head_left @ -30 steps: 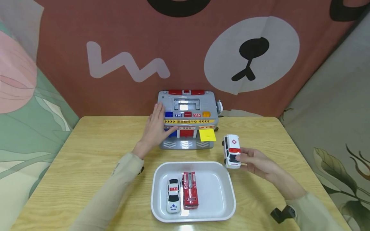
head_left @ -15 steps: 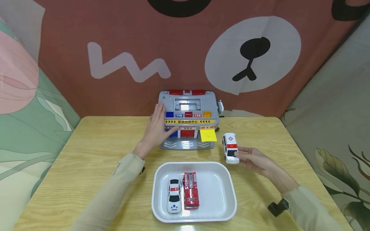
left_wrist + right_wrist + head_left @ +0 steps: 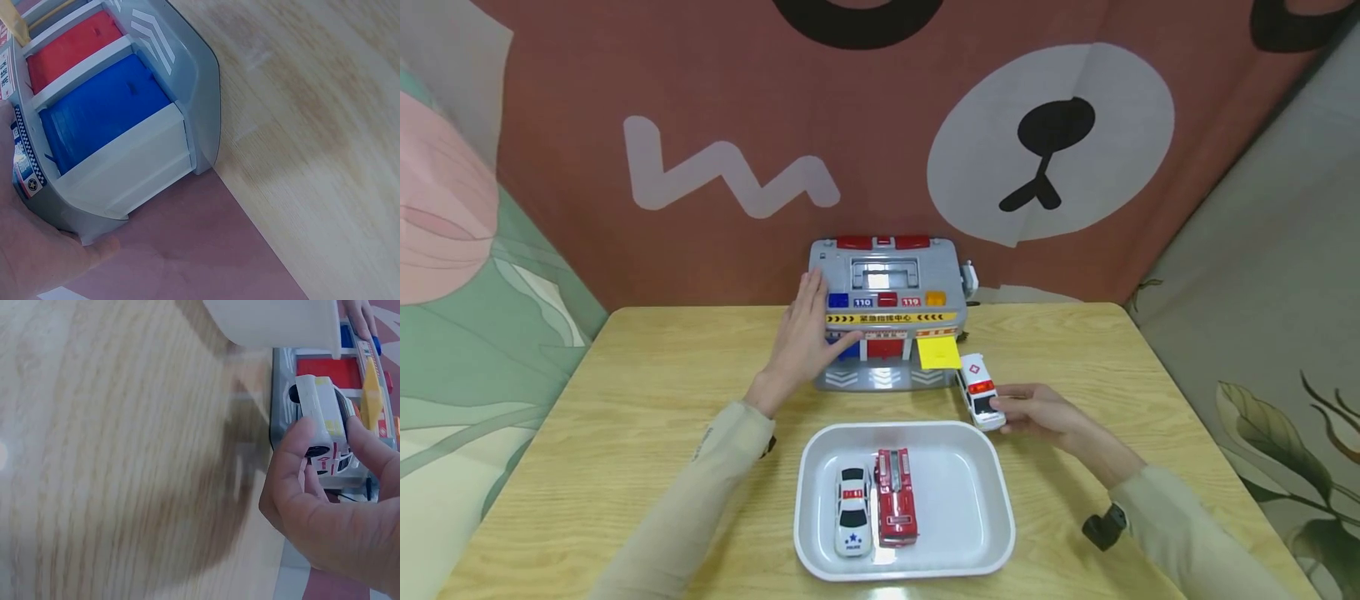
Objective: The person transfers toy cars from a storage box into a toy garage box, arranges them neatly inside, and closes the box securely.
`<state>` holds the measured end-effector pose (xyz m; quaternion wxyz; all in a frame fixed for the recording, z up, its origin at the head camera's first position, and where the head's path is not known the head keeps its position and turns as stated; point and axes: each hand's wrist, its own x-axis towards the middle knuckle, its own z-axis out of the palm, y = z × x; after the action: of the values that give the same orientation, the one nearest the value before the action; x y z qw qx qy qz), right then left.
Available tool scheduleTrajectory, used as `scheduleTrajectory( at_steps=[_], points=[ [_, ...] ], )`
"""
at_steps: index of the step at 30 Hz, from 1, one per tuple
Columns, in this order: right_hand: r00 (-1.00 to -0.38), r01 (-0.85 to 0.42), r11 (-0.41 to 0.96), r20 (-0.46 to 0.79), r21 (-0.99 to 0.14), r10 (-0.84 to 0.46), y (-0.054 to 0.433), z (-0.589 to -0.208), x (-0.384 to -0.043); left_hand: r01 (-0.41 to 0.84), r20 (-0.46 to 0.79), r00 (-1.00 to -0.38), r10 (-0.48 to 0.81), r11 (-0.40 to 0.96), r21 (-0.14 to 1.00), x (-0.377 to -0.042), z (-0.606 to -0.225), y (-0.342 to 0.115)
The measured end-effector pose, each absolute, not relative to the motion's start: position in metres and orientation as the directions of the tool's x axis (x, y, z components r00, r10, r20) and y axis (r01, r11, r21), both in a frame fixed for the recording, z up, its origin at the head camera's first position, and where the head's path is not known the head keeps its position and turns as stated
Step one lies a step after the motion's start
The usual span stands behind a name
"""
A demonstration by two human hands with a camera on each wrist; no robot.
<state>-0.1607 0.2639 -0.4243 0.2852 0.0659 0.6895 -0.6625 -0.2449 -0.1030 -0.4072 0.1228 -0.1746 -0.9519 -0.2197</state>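
Note:
My left hand [image 3: 797, 342] rests against the left side of a grey toy emergency station [image 3: 934, 271], fingers straight over its roof and thumb along its front. A blue door [image 3: 106, 106] and a red door [image 3: 74, 50] are down, while the yellow door [image 3: 938, 353] is raised at the right bay. Between thumb and fingers, my right hand [image 3: 1048, 414] pinches a white toy ambulance [image 3: 976, 371] with a red light bar. The ambulance is held close to the station's front right corner, its rear turned toward the yellow door. In the right wrist view its front [image 3: 325, 415] faces the camera.
A white tray [image 3: 955, 500] stands in front of the station, holding a white toy police car [image 3: 852, 517] and a red toy fire engine [image 3: 897, 500]. A printed cloth [image 3: 722, 250] hangs behind the wooden table [image 3: 662, 400]. The ambulance is close above the tray's back right corner.
My right hand has carried the ambulance leftward toward the station's right bay and angled its rear to the left. The left hand has stayed on the station.

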Motion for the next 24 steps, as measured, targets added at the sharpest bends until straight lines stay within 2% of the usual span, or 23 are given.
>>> scheduleTrajectory(
  at_steps=[12, 17, 24],
  points=[
    [-0.814, 0.482, 0.104, -0.489, -0.87, -0.313, 0.255, -0.426, -0.168, 0.402, 0.312, -0.903, 0.294, 0.835, 0.376, -0.245, -0.405, -0.097],
    [-0.794, 0.497, 0.133, -0.511, -0.857, -0.328, 0.243, -0.429, -0.172, 0.384, 0.298, -0.912, 0.282, 0.843, 0.378, -0.244, -0.408, -0.1],
    [-0.778, 0.519, 0.107, -0.521, -0.848, -0.352, 0.224, -0.434, -0.182, 0.387, 0.309, -0.908, 0.282, 0.846, 0.366, -0.244, -0.408, -0.103]
  ],
)
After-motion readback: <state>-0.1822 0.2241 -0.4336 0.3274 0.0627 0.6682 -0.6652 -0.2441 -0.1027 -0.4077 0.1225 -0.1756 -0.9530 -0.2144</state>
